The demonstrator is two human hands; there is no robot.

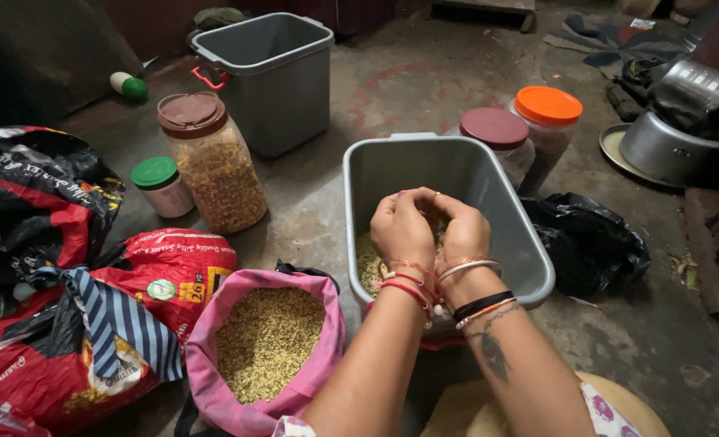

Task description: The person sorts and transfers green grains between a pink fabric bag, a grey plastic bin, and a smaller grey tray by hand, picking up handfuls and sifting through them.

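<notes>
I see both hands pressed together over the grey tub (529, 243) at the centre of my view, the left hand (402, 231) and right hand (462, 232) touching, fingers (412, 201) curled inward and cupped around some of the pale grain (369, 267) that lies in the tub's bottom; how much they hold I cannot tell. The tub sits on a bare concrete floor (424, 81), dull grey with worn reddish patches and scattered dirt, dimly lit. At seven o'clock from the tub a pink cloth bag (327, 340) stands open, filled with the same kind of grain. At nine o'clock lie red printed sacks (173, 267), one knotted with a blue striped cloth (117, 316), and a black printed bag (36, 186) beyond them. At ten o'clock a tall clear jar with a brown lid (214, 162) holds yellow-brown contents, a small green-lidded jar (161, 186) just beside it. A second grey bin (270, 77) stands empty at eleven o'clock. At one o'clock two jars stand close together, one with a maroon lid (495, 129), one with an orange lid (547, 109). A crumpled black plastic bag (594, 243) lies at three o'clock, just beside the tub, and metal pots (667, 150) rest at two o'clock near the room's edge.
</notes>
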